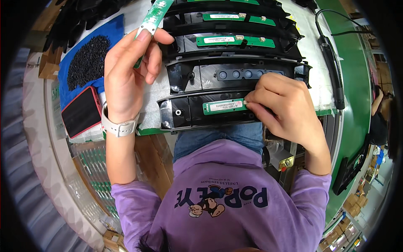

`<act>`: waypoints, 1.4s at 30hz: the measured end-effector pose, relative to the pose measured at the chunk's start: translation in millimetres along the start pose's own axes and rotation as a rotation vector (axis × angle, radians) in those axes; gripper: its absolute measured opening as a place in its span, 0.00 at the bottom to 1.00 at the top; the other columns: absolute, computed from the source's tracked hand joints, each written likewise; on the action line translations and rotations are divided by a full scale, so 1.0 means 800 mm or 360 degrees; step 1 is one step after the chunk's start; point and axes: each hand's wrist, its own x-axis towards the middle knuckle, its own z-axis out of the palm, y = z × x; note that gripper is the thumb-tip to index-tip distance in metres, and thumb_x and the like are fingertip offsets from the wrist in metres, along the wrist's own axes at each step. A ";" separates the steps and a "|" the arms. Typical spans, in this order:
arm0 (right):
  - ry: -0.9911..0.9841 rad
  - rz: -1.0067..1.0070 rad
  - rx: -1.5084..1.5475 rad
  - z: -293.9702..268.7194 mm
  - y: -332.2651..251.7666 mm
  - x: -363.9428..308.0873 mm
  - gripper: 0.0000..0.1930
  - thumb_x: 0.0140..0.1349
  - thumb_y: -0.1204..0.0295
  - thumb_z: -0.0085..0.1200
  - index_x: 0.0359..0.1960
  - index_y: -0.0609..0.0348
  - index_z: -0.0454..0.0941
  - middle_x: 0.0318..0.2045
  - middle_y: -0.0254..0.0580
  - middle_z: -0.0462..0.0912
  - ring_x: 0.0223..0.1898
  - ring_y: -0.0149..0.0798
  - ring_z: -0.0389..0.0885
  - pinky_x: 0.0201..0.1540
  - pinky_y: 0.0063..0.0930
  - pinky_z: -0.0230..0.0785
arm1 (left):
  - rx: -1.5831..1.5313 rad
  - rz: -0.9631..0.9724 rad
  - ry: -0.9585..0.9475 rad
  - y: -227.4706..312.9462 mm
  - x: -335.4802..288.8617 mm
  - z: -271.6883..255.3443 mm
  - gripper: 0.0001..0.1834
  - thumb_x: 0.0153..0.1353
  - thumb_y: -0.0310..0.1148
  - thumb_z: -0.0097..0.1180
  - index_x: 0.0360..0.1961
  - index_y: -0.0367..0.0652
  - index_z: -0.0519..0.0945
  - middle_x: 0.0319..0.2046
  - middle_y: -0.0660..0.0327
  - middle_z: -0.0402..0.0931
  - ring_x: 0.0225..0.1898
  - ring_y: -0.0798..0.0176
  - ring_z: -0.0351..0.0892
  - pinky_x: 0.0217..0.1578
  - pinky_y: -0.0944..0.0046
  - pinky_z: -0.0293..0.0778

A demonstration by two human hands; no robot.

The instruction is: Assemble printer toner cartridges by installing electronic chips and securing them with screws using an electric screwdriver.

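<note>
Your left hand [126,71] at 10 o'clock grips a green circuit board [156,16]; your right hand [289,104], fingers narrow, grip unclear, meets the labelled board's [224,106] 3-o'clock end.

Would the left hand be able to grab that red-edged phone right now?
Probably not easily: the left hand is holding a green circuit board, though the phone lies uncovered nearby.

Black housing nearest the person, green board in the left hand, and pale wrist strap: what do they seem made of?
Black housing: probably moulded plastic, semi-glossy, given its soft reflections and formed post.
Green board: likely coated circuit-board laminate, judging by its thin, flat shape and pale markings.
Wrist strap: perhaps silicone, smooth and matte; leather isn't excluded.
</note>
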 end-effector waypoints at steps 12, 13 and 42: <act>-0.0142 -0.0029 -0.0067 -0.020 -0.002 0.005 0.05 0.45 0.76 0.59 0.23 0.60 0.76 0.19 0.38 0.72 0.21 0.42 0.74 0.22 0.33 0.65 | 0.0807 0.0228 0.0184 0.008 -0.010 0.022 0.08 0.61 0.30 0.54 0.36 0.38 0.82 0.13 0.67 0.69 0.15 0.77 0.65 0.17 0.76 0.58; -0.0128 -0.0048 -0.0072 -0.026 -0.007 0.010 0.05 0.45 0.76 0.59 0.23 0.60 0.76 0.19 0.38 0.72 0.21 0.42 0.74 0.22 0.33 0.65 | 0.1354 0.0916 0.0236 -0.009 -0.003 0.014 0.10 0.53 0.26 0.58 0.37 0.40 0.82 0.14 0.65 0.68 0.15 0.72 0.66 0.16 0.72 0.61; -0.0240 -0.0147 0.1426 -0.026 0.002 0.049 0.11 0.47 0.74 0.62 0.32 0.66 0.83 0.23 0.43 0.80 0.25 0.34 0.77 0.28 0.24 0.67 | 0.0963 0.0817 -0.0848 -0.003 -0.023 0.035 0.12 0.53 0.29 0.60 0.40 0.41 0.79 0.25 0.58 0.76 0.26 0.55 0.77 0.26 0.62 0.71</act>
